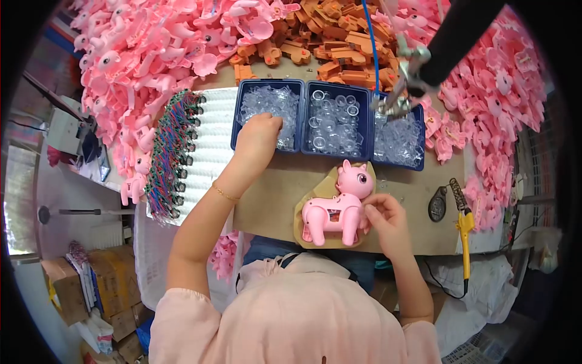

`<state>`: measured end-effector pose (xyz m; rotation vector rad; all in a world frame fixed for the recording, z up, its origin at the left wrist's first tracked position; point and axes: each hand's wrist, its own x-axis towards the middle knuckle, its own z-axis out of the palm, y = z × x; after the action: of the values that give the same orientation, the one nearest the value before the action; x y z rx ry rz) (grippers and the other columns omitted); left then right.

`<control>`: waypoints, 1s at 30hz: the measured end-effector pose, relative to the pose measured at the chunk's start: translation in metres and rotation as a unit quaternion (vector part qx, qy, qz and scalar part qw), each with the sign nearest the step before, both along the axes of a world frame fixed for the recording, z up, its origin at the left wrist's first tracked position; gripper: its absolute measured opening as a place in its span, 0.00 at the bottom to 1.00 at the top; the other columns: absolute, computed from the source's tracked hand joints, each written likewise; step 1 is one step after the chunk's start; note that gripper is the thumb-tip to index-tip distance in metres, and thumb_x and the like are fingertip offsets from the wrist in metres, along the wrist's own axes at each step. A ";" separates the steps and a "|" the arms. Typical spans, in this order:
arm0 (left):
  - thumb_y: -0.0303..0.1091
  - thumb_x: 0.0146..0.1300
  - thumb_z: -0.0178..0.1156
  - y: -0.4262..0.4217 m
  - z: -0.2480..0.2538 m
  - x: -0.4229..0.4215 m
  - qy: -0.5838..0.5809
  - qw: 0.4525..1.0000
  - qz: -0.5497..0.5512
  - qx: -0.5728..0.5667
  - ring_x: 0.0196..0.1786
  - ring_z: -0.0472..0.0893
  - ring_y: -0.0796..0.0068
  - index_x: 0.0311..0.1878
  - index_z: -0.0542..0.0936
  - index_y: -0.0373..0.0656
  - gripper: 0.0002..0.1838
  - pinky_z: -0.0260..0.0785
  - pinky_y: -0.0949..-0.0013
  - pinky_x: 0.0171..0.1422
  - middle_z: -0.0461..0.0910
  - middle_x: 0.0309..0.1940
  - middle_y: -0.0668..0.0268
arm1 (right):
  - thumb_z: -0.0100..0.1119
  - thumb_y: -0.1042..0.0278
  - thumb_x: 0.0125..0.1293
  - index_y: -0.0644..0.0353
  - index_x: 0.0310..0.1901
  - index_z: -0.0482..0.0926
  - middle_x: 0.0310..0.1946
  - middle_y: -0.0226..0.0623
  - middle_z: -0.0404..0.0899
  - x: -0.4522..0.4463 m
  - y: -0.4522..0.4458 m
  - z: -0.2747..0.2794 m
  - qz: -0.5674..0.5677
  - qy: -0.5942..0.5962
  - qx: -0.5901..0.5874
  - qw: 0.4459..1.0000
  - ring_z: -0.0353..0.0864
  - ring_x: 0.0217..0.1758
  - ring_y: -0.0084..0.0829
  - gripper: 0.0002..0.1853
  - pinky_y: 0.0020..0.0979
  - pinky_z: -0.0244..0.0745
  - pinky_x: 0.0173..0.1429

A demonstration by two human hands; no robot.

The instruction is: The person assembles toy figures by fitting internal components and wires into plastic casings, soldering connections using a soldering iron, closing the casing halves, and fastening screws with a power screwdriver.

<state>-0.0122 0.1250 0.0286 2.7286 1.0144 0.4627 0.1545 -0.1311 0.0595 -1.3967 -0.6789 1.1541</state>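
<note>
A pink toy pony [333, 219] lies on its side on a tan pony-shaped holder [299, 224], its head toward the top. A rectangular opening shows in its body. At the pony's chest, my right hand [388, 219] grips its edge with thumb and fingers. My left hand [259, 138] is over the left blue bin [236, 130], which holds small clear plastic pieces [270, 102]. The left fingers are curled down and closed; what they hold, if anything, is hidden.
Two more blue bins [305, 124] hold clear parts. Pink pony shells [151, 54] and orange parts [348, 45] are piled behind. Wired components [173, 155] lie on white foam at left. A yellow-handled tool [465, 230] lies right; a screwdriver rig [403, 85] hangs above.
</note>
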 end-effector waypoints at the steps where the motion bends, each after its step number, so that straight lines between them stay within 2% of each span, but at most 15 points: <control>1: 0.27 0.55 0.60 0.003 0.001 0.000 0.040 0.999 0.017 -0.014 0.41 0.79 0.57 0.37 0.80 0.41 0.06 0.71 0.64 0.45 0.80 0.34 0.57 | 0.52 0.73 0.66 0.66 0.43 0.73 0.29 0.34 0.77 0.000 -0.001 0.000 -0.006 0.019 -0.005 1.000 0.75 0.28 0.20 0.08 0.21 0.71 0.30; 2: 0.27 0.55 0.60 0.006 0.002 -0.002 0.043 0.999 0.019 -0.012 0.41 0.79 0.57 0.37 0.80 0.41 0.06 0.71 0.64 0.45 0.80 0.34 0.57 | 0.52 0.73 0.66 0.66 0.43 0.73 0.29 0.34 0.77 -0.001 0.000 0.001 -0.004 0.022 -0.004 1.000 0.75 0.28 0.20 0.08 0.21 0.71 0.30; 4: 0.29 0.54 0.62 0.011 0.005 -0.009 -0.089 0.989 0.012 -0.115 0.38 0.80 0.59 0.39 0.81 0.43 0.09 0.72 0.66 0.43 0.80 0.33 0.57 | 0.52 0.73 0.66 0.65 0.42 0.73 0.27 0.33 0.76 -0.002 0.002 0.004 -0.028 0.024 -0.028 0.999 0.76 0.28 0.20 0.07 0.21 0.72 0.30; 8: 0.30 0.56 0.62 0.021 -0.002 -0.013 -0.155 0.984 0.051 -0.074 0.34 0.81 0.67 0.40 0.81 0.39 0.09 0.72 0.69 0.39 0.82 0.31 0.60 | 0.51 0.74 0.66 0.64 0.41 0.72 0.25 0.31 0.74 -0.007 0.005 0.007 0.032 -0.040 0.035 0.998 0.74 0.25 0.19 0.05 0.20 0.69 0.27; 10: 0.30 0.60 0.60 0.021 0.002 -0.011 -0.302 0.904 0.111 -0.282 0.34 0.80 0.78 0.44 0.80 0.37 0.10 0.72 0.74 0.40 0.81 0.31 0.66 | 0.51 0.75 0.66 0.63 0.40 0.72 0.23 0.30 0.72 -0.009 0.004 0.019 0.117 0.060 -0.066 0.989 0.72 0.22 0.18 0.04 0.20 0.66 0.25; 11: 0.30 0.60 0.60 0.019 0.006 -0.013 -0.304 0.904 0.112 -0.280 0.34 0.80 0.78 0.44 0.80 0.37 0.10 0.72 0.74 0.40 0.81 0.31 0.66 | 0.50 0.76 0.65 0.63 0.40 0.72 0.23 0.29 0.72 -0.015 0.003 0.022 0.136 0.091 -0.074 0.984 0.70 0.21 0.17 0.03 0.20 0.64 0.24; 13: 0.30 0.62 0.59 0.011 0.015 -0.022 -0.423 0.764 0.134 -0.468 0.36 0.77 0.83 0.49 0.77 0.35 0.14 0.71 0.79 0.42 0.79 0.34 0.70 | 0.49 0.75 0.66 0.64 0.41 0.72 0.25 0.29 0.72 -0.026 0.000 0.029 0.168 0.096 -0.091 0.977 0.70 0.22 0.17 0.04 0.20 0.65 0.26; 16: 0.32 0.63 0.59 0.003 0.010 -0.035 -0.427 0.731 0.128 -0.516 0.40 0.78 0.80 0.52 0.75 0.34 0.16 0.71 0.79 0.48 0.77 0.37 0.68 | 0.47 0.75 0.66 0.64 0.41 0.73 0.27 0.29 0.72 -0.034 0.000 0.027 0.198 0.106 -0.110 0.968 0.71 0.25 0.17 0.06 0.20 0.67 0.29; 17: 0.31 0.63 0.58 -0.013 0.022 -0.038 -0.450 0.660 0.117 -0.590 0.42 0.76 0.81 0.53 0.75 0.34 0.16 0.70 0.78 0.50 0.76 0.37 0.68 | 0.46 0.76 0.66 0.64 0.40 0.73 0.26 0.29 0.72 -0.033 0.002 0.025 0.189 0.081 -0.102 0.973 0.72 0.26 0.18 0.06 0.20 0.67 0.29; 20: 0.29 0.63 0.57 -0.059 0.044 -0.041 -0.440 0.606 0.060 -0.660 0.43 0.76 0.81 0.53 0.75 0.35 0.16 0.70 0.78 0.51 0.75 0.38 0.69 | 0.44 0.78 0.65 0.64 0.37 0.74 0.26 0.30 0.71 -0.030 0.008 0.021 0.166 0.106 -0.085 0.977 0.72 0.26 0.19 0.07 0.20 0.67 0.29; 24: 0.26 0.63 0.57 -0.115 0.039 -0.025 -0.384 0.576 0.083 -0.716 0.43 0.77 0.79 0.51 0.76 0.36 0.14 0.71 0.77 0.51 0.75 0.42 0.69 | 0.46 0.73 0.67 0.66 0.43 0.74 0.27 0.29 0.71 -0.051 0.030 0.021 0.114 0.039 -0.051 0.991 0.72 0.30 0.18 0.09 0.22 0.68 0.34; 26: 0.25 0.61 0.58 -0.116 0.028 -0.011 -0.358 0.783 0.006 -0.509 0.43 0.77 0.77 0.48 0.78 0.38 0.12 0.71 0.74 0.49 0.76 0.41 0.69 | 0.47 0.71 0.68 0.67 0.45 0.75 0.28 0.28 0.71 -0.048 0.030 0.019 0.080 -0.004 -0.036 0.996 0.72 0.32 0.18 0.10 0.22 0.69 0.36; 27: 0.25 0.61 0.56 -0.103 0.028 -0.005 -0.312 0.911 0.021 -0.270 0.40 0.78 0.69 0.46 0.79 0.39 0.10 0.70 0.71 0.46 0.77 0.37 0.63 | 0.47 0.70 0.69 0.67 0.47 0.75 0.28 0.26 0.72 -0.042 0.029 0.025 0.079 -0.063 -0.039 0.994 0.72 0.33 0.18 0.11 0.22 0.69 0.38; 28: 0.25 0.59 0.57 -0.091 0.029 -0.005 -0.243 0.959 0.045 -0.142 0.40 0.78 0.62 0.45 0.79 0.40 0.11 0.71 0.68 0.46 0.78 0.37 0.58 | 0.47 0.68 0.69 0.68 0.48 0.74 0.28 0.25 0.72 -0.037 0.027 0.028 0.080 -0.122 -0.040 0.988 0.72 0.34 0.18 0.13 0.22 0.69 0.40; 30: 0.24 0.57 0.57 -0.077 0.020 -0.011 -0.197 0.970 -0.039 -0.139 0.40 0.79 0.58 0.43 0.79 0.39 0.10 0.71 0.64 0.46 0.79 0.36 0.58 | 0.46 0.69 0.69 0.66 0.47 0.75 0.28 0.25 0.73 -0.017 0.010 0.026 0.020 -0.133 -0.015 0.991 0.69 0.30 0.15 0.12 0.19 0.65 0.34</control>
<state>-0.0232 0.0479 0.0483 2.2953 0.7951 0.7503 0.1372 -0.1206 0.0850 -1.5858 -0.8828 1.0222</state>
